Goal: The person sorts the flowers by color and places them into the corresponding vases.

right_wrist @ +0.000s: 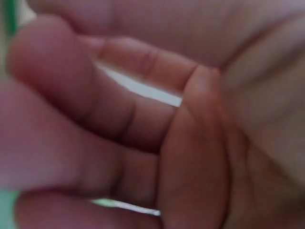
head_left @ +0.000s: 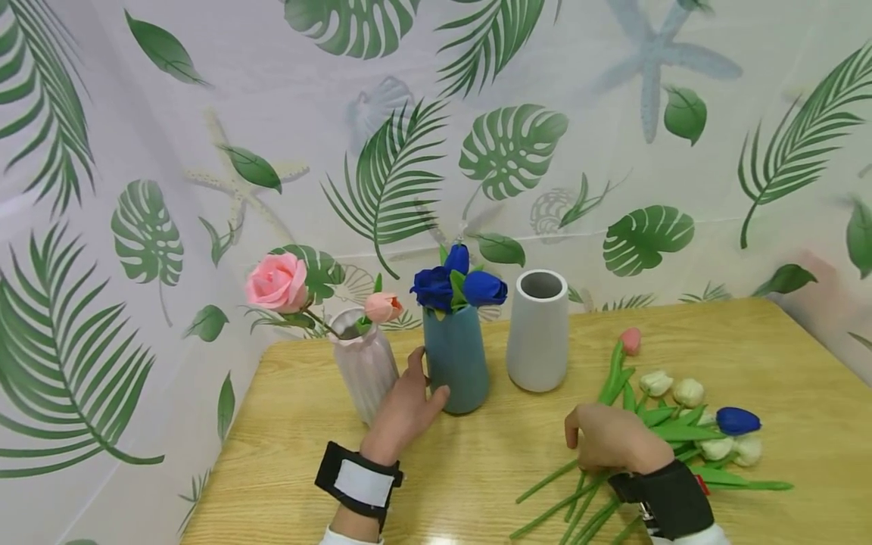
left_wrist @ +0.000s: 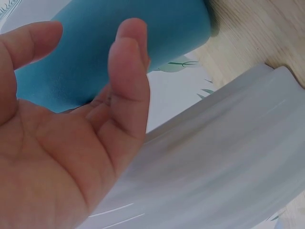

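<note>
A leaf-printed backdrop [head_left: 415, 219] fills the top behind the wood-grain worktop [head_left: 470, 484]. A matte teal vase [head_left: 459, 363] of blue flowers [head_left: 485, 289] stands at centre, the left hand [head_left: 405, 412] spread beside it; lower right, the right hand [head_left: 616, 439] curls over tulip stems [head_left: 599, 519], pinching or not I cannot tell.

At four o'clock in the head view, the right hand [head_left: 616, 439] hides most of its fingertips and part of the flower stems [head_left: 598, 519], some cut off at five o'clock. The left wrist view crops the teal vase [left_wrist: 171, 28] at twelve o'clock and the pleated vase [left_wrist: 205, 157] at four; the right wrist view is too blurred to tell what those fingers [right_wrist: 52, 67] touch.
</note>
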`<state>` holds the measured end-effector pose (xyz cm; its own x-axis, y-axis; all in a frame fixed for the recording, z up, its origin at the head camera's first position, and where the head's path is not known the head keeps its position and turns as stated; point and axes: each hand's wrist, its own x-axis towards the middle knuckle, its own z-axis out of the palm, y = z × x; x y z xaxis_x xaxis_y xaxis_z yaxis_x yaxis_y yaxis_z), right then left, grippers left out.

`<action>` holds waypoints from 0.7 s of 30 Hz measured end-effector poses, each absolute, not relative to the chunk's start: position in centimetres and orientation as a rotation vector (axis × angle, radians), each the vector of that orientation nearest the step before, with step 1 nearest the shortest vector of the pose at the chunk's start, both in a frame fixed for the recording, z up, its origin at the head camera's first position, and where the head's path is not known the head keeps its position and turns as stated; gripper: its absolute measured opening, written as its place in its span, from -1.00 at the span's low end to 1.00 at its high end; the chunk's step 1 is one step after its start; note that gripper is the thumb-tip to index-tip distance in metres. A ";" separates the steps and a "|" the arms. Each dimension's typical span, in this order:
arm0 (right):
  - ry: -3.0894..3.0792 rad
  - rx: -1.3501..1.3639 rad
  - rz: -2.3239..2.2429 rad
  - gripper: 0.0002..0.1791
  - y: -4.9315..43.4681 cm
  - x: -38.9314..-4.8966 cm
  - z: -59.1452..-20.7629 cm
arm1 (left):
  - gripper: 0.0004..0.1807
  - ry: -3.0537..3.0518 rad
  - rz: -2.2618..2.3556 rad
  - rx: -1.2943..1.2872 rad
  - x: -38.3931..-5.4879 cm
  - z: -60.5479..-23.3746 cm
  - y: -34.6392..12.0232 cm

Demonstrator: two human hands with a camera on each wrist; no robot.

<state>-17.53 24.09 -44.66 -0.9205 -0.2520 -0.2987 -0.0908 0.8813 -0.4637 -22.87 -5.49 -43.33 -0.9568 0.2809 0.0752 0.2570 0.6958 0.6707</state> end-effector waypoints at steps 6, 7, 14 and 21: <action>2.702 -0.294 -0.681 -0.79 23.3 -17.8 -45.6 | -0.21 2.870 1.115 0.446 -22.8 -43.4 -5.7; 2.694 -0.279 -0.701 -0.80 23.3 -17.8 -45.5 | -0.22 2.871 1.114 0.446 -22.8 -43.4 -5.7; 2.687 -0.308 -1.079 -0.91 23.3 -18.0 -44.2 | -0.22 2.872 1.121 0.446 -22.9 -43.3 -5.7; 2.714 0.076 -1.839 -0.64 22.9 -17.5 -43.2 | -0.22 2.880 1.096 0.456 -22.9 -43.2 -5.6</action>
<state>-17.52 22.90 -43.20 -0.9896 0.1148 0.0872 -0.0384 0.3730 -0.9271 -22.89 -5.65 -43.19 -0.9568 0.2799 0.0782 0.2611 0.7096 0.6545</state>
